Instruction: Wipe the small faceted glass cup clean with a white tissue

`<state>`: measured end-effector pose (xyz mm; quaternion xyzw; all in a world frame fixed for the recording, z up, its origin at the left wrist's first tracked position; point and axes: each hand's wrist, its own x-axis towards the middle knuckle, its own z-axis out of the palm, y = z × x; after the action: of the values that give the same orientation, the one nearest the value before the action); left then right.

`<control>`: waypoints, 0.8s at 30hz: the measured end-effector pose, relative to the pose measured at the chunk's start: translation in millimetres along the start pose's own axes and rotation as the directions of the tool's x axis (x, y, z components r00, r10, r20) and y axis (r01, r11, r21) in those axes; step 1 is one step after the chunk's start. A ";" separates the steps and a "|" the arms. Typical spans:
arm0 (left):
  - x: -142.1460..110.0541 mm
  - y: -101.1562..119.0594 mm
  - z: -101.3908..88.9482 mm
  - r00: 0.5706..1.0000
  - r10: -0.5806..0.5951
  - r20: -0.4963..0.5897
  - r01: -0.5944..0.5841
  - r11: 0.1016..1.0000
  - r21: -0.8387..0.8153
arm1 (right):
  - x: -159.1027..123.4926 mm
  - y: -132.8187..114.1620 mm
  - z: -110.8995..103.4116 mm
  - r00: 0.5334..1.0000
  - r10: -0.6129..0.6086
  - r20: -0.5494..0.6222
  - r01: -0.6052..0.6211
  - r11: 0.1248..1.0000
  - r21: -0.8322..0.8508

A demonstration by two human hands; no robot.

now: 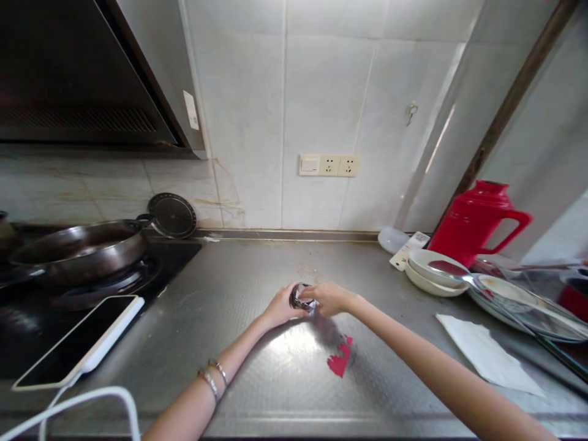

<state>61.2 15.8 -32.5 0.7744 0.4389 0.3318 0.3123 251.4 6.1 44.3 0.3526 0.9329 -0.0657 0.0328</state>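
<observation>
My left hand [282,305] is wrapped around the side of a small, shiny round metal container [297,297], tipped so its mouth partly faces me. Over that mouth, my right hand [331,297] has its fingers bent inward and touching the rim or the inside. What the right fingertips grip, if anything, is hidden. A torn scrap of red paper or film [340,359] lies on the steel countertop [257,263], just below and right of the container.
On the left, a pan [87,248] sits on the stove beside a phone [78,343] with a white cable [110,395]. To the right stand a red thermos [473,223], stacked bowls [432,285], a plate with utensils [551,324] and a white napkin [489,352]. Tiled wall [248,122] behind.
</observation>
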 end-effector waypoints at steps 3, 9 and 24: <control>-1.0 0.8 -0.7 1.000 -0.003 0.010 0.003 1.000 -0.004 | 4.4 -1.7 0.5 0.999 -0.028 0.017 0.029 0.999 -0.033; -2.1 1.3 -0.5 1.000 -0.003 -0.010 0.004 1.000 0.021 | 7.5 -11.6 2.3 1.000 -0.002 0.019 0.006 0.981 -0.195; -3.3 0.2 1.5 1.000 0.017 -0.026 -0.013 0.990 0.144 | 12.1 -8.3 1.9 0.994 0.079 0.079 -0.082 0.996 0.034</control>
<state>61.2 12.5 -33.9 0.7935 0.4599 0.3125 0.2471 236.9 7.6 42.0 0.3875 0.9146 -0.0953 0.0653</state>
